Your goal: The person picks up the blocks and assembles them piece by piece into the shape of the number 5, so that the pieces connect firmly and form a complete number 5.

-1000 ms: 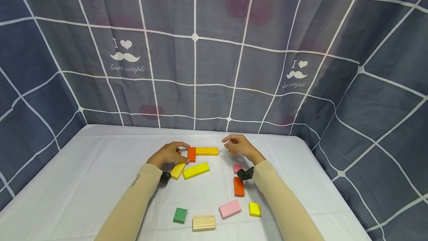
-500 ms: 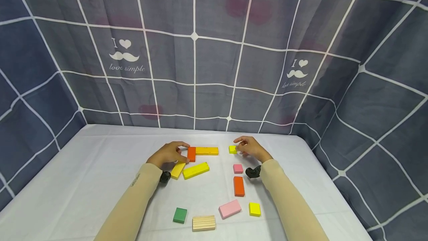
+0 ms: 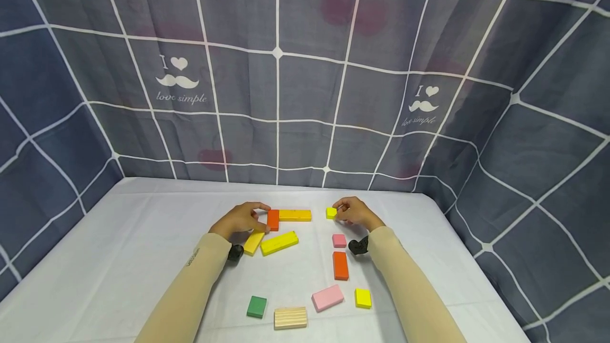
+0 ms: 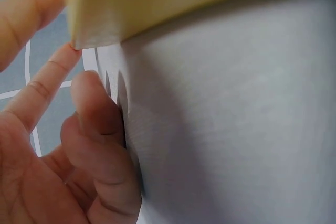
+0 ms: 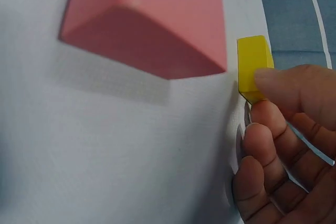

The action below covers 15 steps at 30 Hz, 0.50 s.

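Observation:
In the head view my left hand (image 3: 240, 219) grips an orange-red block (image 3: 273, 220) between thumb and forefinger. That block touches the left end of a long amber-yellow block (image 3: 295, 215). A yellow block (image 3: 253, 243) lies just below the left hand and fills the top of the left wrist view, where the orange-red block is hidden. To the right, my right hand (image 3: 355, 211) pinches a small bright yellow block (image 3: 331, 213) on the table, its thumb on the block's near face in the right wrist view. A gap separates this block from the amber-yellow one.
A long yellow block (image 3: 279, 243) lies between the arms. Near the right wrist are a small pink block (image 3: 339, 240) and an orange block (image 3: 340, 265). Closer in lie green (image 3: 257, 306), ridged wooden (image 3: 290, 318), pink (image 3: 328, 298) and yellow (image 3: 363, 298) blocks. A grey curtain (image 3: 305, 89) hangs behind.
My right hand has moved right, uncovering the small yellow block, then come slightly back left to pinch it. The left hand and the other blocks look unmoved.

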Each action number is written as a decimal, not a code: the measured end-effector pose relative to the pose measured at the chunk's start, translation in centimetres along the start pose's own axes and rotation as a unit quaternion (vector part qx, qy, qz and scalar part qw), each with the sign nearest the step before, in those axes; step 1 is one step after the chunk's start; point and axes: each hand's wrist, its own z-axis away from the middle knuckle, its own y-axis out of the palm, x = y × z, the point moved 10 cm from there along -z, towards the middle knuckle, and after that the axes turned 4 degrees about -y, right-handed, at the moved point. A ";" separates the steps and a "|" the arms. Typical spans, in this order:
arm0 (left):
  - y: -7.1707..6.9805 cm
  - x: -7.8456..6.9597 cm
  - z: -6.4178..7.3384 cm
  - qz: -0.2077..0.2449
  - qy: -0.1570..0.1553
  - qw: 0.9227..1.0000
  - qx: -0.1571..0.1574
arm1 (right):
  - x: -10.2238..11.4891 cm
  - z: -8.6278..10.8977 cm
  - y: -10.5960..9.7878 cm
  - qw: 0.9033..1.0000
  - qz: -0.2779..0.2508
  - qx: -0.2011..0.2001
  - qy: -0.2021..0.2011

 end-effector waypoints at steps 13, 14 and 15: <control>0.0 -0.1 0.0 -0.004 0.004 1.000 0.003 | 2.0 0.2 0.9 0.998 0.030 0.022 -0.044; 0.0 -0.1 0.0 -0.004 0.004 1.000 0.002 | 2.1 0.2 1.1 0.998 0.034 0.025 -0.045; 0.0 -0.1 0.0 -0.005 0.006 1.000 0.002 | 2.2 0.2 1.2 0.998 0.038 0.029 -0.045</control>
